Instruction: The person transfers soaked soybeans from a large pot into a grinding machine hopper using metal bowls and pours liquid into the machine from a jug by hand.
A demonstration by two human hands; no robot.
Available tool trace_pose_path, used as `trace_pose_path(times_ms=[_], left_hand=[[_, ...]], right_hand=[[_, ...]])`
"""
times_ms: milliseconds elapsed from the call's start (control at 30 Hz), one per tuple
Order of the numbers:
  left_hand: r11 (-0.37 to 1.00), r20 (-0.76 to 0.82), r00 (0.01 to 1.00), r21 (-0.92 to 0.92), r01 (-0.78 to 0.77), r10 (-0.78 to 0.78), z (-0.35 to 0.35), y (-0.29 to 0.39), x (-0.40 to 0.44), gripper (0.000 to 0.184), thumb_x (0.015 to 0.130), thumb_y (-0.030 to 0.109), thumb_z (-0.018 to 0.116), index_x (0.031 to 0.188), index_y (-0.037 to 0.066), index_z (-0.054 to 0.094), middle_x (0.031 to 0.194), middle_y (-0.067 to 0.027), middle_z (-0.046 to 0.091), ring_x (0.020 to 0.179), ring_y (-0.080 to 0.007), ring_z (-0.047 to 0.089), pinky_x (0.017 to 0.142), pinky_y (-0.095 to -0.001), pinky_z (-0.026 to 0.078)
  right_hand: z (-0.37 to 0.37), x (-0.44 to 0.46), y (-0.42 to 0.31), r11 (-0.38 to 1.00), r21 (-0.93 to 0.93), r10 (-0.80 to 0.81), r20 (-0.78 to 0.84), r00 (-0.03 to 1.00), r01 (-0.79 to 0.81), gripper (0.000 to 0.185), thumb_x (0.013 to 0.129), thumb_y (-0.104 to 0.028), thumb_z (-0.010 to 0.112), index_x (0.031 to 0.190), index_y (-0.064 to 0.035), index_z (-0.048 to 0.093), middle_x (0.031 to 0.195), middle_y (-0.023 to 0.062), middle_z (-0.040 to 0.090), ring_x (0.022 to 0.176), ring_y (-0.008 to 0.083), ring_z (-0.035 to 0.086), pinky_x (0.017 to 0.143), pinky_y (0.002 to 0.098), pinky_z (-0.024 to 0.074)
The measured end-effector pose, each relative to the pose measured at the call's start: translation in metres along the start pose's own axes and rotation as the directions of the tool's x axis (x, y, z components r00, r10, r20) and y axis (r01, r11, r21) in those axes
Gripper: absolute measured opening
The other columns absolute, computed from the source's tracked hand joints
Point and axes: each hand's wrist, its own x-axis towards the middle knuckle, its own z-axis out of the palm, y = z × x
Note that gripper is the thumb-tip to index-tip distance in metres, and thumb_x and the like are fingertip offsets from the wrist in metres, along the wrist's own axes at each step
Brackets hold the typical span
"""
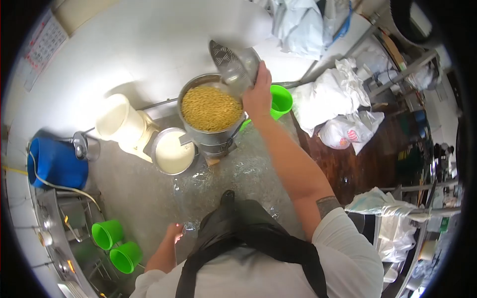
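The right hand pinches a silver perforated metal bowl, seemingly emptying onto yellow beans, needing steady tilt; left hand's fingers are unclear.

Glare brightens the wall, the wet floor glints, and fisheye edges curve into black.

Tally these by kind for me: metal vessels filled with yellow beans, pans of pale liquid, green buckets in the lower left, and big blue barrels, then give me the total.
Metal vessels filled with yellow beans: 1
Pans of pale liquid: 1
Green buckets, lower left: 2
Big blue barrels: 1
Total: 5
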Motion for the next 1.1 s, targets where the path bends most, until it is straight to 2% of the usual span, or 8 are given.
trace_pose_path(times_ms=[100,167,233,500,633,733,967,1100], left_hand=[[0.991,-0.017,0.991,-0.017,-0.133,0.133,-0.005,0.068,-0.002,0.016,0.100,0.022,0.062,0.096,0.008,0.056,0.071,-0.0044,0.055,0.056,-0.0166,0.055,0.044,-0.0313,0.041],[0.981,0.025,0.984,0.077,-0.176,0.175,-0.008,0.102,0.000,0.017,0.099,0.022,0.062,0.097,0.006,0.058,0.070,-0.0052,0.056,0.055,-0.0164,0.054,0.043,-0.0310,0.039],[0.972,0.059,0.980,0.125,-0.197,0.191,-0.001,0.132,-0.002,0.017,0.098,0.022,0.061,0.097,0.006,0.058,0.069,-0.0052,0.055,0.055,-0.0160,0.054,0.043,-0.0297,0.037],[0.747,0.264,0.939,0.574,-0.337,0.221,0.130,0.213,-0.002,0.023,0.097,0.027,0.060,0.088,0.006,0.059,0.068,-0.0096,0.058,0.056,-0.0225,0.060,0.043,-0.0376,0.043],[-0.679,0.918,0.248,0.395,-0.618,0.309,0.239,0.268,0.070,0.037,0.093,0.034,0.062,0.094,-0.002,0.072,0.088,-0.0241,0.073,0.080,-0.0441,0.071,0.075,-0.0509,0.055],[-0.244,0.739,0.500,0.641,-0.727,0.451,0.390,0.312,-0.072,0.040,0.094,0.037,0.063,0.100,-0.002,0.074,0.094,-0.0237,0.074,0.086,-0.0422,0.072,0.079,-0.0484,0.055],[-0.276,0.928,0.182,0.277,-0.920,0.324,0.668,0.314,-0.207,0.029,0.096,0.031,0.069,0.104,0.004,0.072,0.085,-0.0131,0.074,0.076,-0.0263,0.071,0.072,-0.0403,0.055],[-0.377,0.975,0.144,0.198,-0.905,0.168,0.748,0.284,-0.300,0.033,0.097,0.034,0.069,0.106,0.002,0.072,0.095,-0.0177,0.075,0.088,-0.0327,0.073,0.080,-0.0437,0.055]], right_hand=[[0.001,-0.042,0.089,0.494,0.691,0.587,0.183,0.789,-0.528,0.073,0.088,0.001,0.054,0.157,-0.0050,0.031,0.146,0.0281,0.050,0.121,0.0488,0.062,0.093,0.0575,0.0597],[-0.045,-0.094,0.109,-0.227,0.683,0.699,0.611,0.372,-0.694,0.057,0.094,-0.001,0.052,0.147,0.0075,0.034,0.140,0.0297,0.055,0.117,0.0451,0.066,0.084,0.0596,0.0651],[-0.079,-0.171,0.158,-0.450,0.598,0.615,0.746,0.256,-0.663,0.050,0.096,-0.003,0.053,0.144,0.0067,0.038,0.141,0.0285,0.053,0.110,0.0451,0.068,0.082,0.0579,0.0656],[-0.379,-0.535,0.181,-0.545,0.750,0.804,0.594,0.018,-0.375,0.046,0.093,-0.002,0.062,0.136,0.0067,0.048,0.125,0.0208,0.063,0.095,0.0370,0.071,0.080,0.0535,0.0657],[-0.477,-0.664,0.163,-0.263,0.945,0.946,0.213,-0.244,-0.194,0.051,0.086,0.005,0.061,0.134,-0.0075,0.049,0.114,0.0173,0.064,0.094,0.0350,0.071,0.079,0.0516,0.0653],[-0.520,-0.721,0.180,-0.031,0.989,0.858,-0.047,-0.512,-0.143,0.056,0.084,0.004,0.058,0.137,-0.0123,0.046,0.121,0.0144,0.060,0.098,0.0314,0.067,0.070,0.0441,0.0630],[-0.645,-0.705,0.230,0.112,0.991,0.907,-0.133,-0.400,-0.077,0.111,0.095,-0.046,0.074,0.168,-0.0153,-0.002,0.165,0.0178,0.035,0.116,0.0371,0.059,0.091,0.0523,0.0542],[-0.700,-0.702,0.243,0.223,0.886,0.822,-0.396,-0.410,-0.407,0.039,0.100,-0.030,0.069,0.130,-0.0052,0.065,0.109,0.0080,0.071,0.087,0.0157,0.068,0.073,0.0337,0.0570]])
